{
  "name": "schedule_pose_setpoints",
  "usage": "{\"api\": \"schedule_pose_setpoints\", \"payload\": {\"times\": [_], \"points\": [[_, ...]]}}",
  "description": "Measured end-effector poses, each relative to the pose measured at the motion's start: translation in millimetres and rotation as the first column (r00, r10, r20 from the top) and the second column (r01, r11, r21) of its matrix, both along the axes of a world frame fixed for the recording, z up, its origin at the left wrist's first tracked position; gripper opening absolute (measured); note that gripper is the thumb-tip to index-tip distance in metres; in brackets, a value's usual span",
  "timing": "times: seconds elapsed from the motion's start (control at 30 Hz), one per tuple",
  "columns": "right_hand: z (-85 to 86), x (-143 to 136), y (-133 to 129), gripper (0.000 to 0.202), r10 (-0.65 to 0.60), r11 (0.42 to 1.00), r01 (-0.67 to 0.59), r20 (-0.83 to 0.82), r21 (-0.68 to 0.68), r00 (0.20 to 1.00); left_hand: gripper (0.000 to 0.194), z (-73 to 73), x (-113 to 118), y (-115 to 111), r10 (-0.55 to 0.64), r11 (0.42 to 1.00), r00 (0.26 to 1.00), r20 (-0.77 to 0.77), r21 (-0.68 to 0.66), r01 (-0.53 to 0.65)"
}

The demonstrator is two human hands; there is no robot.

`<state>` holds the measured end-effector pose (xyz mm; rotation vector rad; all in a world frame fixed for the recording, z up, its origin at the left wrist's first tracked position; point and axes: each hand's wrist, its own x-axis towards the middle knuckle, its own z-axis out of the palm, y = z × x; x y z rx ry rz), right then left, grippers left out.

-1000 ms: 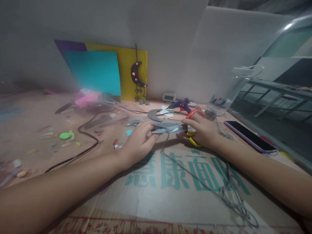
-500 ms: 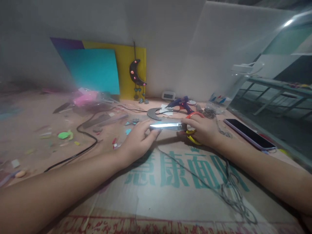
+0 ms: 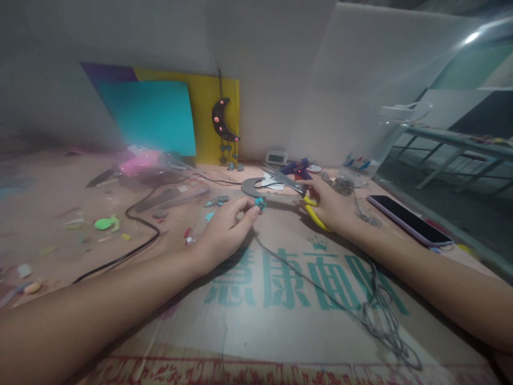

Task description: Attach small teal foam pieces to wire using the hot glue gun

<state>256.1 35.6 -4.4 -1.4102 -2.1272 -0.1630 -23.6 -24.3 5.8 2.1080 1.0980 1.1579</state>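
Note:
Between its thumb and fingers my left hand (image 3: 229, 227) pinches a small teal flower-like piece (image 3: 260, 203). A thin grey cord (image 3: 304, 272) runs from near that hand across the cardboard to a loose tangle at the right. My right hand (image 3: 332, 207) is closed around the yellow handles of a pair of scissors (image 3: 288, 182), whose blades point up and left. Just behind the hands lies a grey crescent (image 3: 250, 186). Against the wall a dark crescent with pink dots (image 3: 222, 120) hangs before a yellow sheet.
A phone (image 3: 409, 218) lies at the right. At the back are a glue gun (image 3: 298, 168), a small white timer (image 3: 276, 157) and a clear container (image 3: 355, 170). A black cable (image 3: 140, 219) curves across the left side, among clay bits and a green piece (image 3: 104, 223).
The scissors have swung up and away from my left hand, their blades now pointing toward the back. The teal piece at my left fingertips has come into view.

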Motion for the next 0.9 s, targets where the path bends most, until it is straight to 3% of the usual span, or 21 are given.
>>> {"api": "schedule_pose_setpoints", "payload": {"times": [0.17,0.43,0.53,0.7,0.8,0.9], "points": [[-1.5,-0.3,1.6,0.049,0.055,0.996,-0.050,0.077,-0.069,0.996,0.023,0.7,0.2,-0.3,-0.011,0.999,1.000,-0.008,0.039,0.012],[15.0,1.4,-0.9,0.041,0.077,0.982,-0.026,0.268,-0.189,0.960,0.022,0.3,-0.3,-0.4,-0.014,0.993,0.991,-0.131,0.118,0.029],[25.4,-7.4,-12.0,0.027,0.161,0.983,-0.144,0.161,-0.115,0.974,0.021,-0.8,0.5,0.0,-0.015,0.988,0.984,-0.177,0.146,0.041],[38.0,-46.5,-57.5,0.011,0.281,0.958,-0.285,-0.154,-0.004,0.947,0.021,0.4,2.9,-0.9,-0.041,0.990,0.982,-0.186,0.125,0.065],[30.3,-64.8,-74.6,0.009,0.316,0.947,-0.319,-0.289,0.038,0.903,0.022,0.2,3.7,-1.8,-0.061,0.989,0.984,-0.168,0.121,0.082],[18.6,-70.6,-75.4,0.009,0.310,0.936,-0.350,-0.385,-0.037,0.869,0.023,-1.1,4.3,-2.9,-0.083,0.988,0.985,-0.154,0.118,0.102]]}}
